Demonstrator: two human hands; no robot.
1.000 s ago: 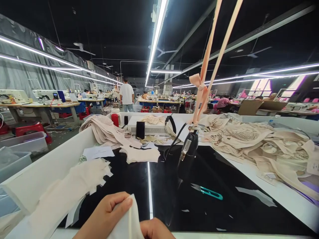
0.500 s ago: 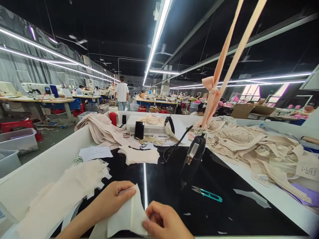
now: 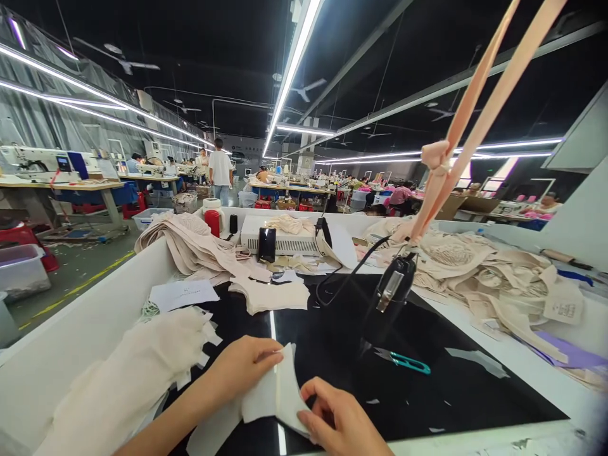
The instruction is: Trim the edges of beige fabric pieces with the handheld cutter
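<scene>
A small white fabric piece [image 3: 289, 398] with a narrow cream strip down its middle is held just above the black table top. My left hand [image 3: 247, 366] pinches its upper left edge between thumb and fingers. At the lower right edge, my right hand [image 3: 338, 413] grips the same piece with thumb and fingertips, its fingers curled. Another pale piece [image 3: 216, 427] lies beneath my left forearm. To the left rests a stack of cream fabric pieces [image 3: 118, 373]. Teal thread snips [image 3: 409, 363] lie on the black surface to the right.
A black electric cutter [image 3: 398, 282] hangs from peach straps [image 3: 463, 145] over the table. Cut cream pieces [image 3: 270, 294] lie ahead, near a phone [image 3: 266, 245] and a red thread spool [image 3: 211, 221]. Heaped beige fabric [image 3: 494, 272] fills the right side.
The view has turned slightly left and shifted. My hands and the white piece now sit further right and a little higher in view. Both hands keep hold of it.
</scene>
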